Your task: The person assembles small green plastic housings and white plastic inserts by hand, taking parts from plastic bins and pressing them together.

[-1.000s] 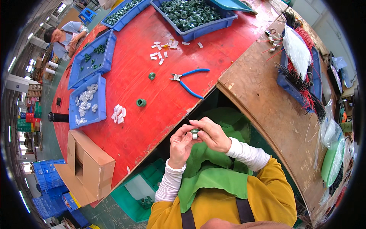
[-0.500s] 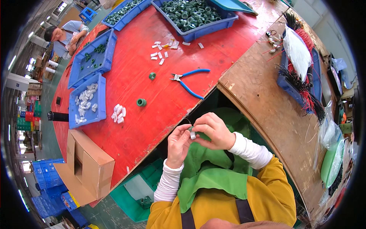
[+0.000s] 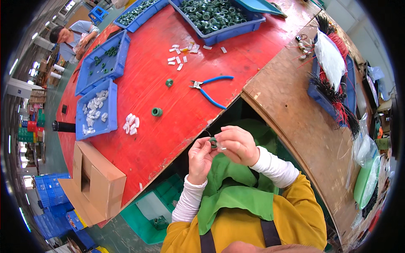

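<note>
Above my lap, at the red table's near edge, my left hand (image 3: pixel 199 162) pinches a small green ring (image 3: pixel 213 141) between thumb and fingers. Close against it is my right hand (image 3: pixel 238 145), its fingers pressed together on a small white strip (image 3: pixel 221 147), partly hidden by the fingertips. Whether the strip touches the ring I cannot tell. Beyond my hands, two loose rings, a nearer green ring (image 3: pixel 157 112) and a farther green ring (image 3: pixel 169 82), stand on the table. Cutting pliers with blue handles (image 3: pixel 217 79) lie to their right, jaws pointing left.
White strips (image 3: pixel 179 67) are scattered farther back; curved white pieces (image 3: pixel 131 125) lie in a pile at left. Blue trays (image 3: pixel 113 111) hold white pieces or green rings. A cardboard box (image 3: pixel 112 192) sits at the left corner. Wires fill a bin (image 3: pixel 314 90) at right. Another person sits far left.
The white piece that lay across the front of the green ring has shifted right, in my right fingers. More of the ring shows now. My right hand has turned slightly.
</note>
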Tool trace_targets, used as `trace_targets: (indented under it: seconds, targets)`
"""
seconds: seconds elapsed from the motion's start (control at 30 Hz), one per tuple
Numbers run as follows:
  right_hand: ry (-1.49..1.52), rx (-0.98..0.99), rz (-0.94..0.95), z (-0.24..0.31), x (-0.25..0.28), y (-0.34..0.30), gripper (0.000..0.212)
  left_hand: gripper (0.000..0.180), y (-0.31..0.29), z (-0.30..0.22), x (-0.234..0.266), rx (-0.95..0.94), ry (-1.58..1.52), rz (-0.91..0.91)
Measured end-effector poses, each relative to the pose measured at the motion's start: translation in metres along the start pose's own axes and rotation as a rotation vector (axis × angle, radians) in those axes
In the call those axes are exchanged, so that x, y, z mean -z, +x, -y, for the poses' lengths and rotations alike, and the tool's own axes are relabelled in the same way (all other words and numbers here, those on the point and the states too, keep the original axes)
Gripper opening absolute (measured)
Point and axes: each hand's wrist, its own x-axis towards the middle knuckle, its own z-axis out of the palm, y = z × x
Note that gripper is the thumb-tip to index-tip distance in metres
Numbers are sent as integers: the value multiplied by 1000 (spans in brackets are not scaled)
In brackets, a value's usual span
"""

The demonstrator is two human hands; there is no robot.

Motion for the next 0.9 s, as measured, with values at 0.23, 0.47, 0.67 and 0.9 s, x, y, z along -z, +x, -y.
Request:
trace_targets:
  seconds: [0.23,0.47,0.67,0.9]
  targets:
    - [132,-163,47,12,1,-20,34,14,-2,-3,-14,-67,15,39]
    - [237,-398,-103,15,9,-1,23,16,-4,3,-13,-123,114,62]
    - [540,-901,21,1,21,18,15,17,-10,-2,-16,-210,323,114]
    - [961,-1356,171,-26,15,15,19,17,-12,-11,-11,-190,443,259]
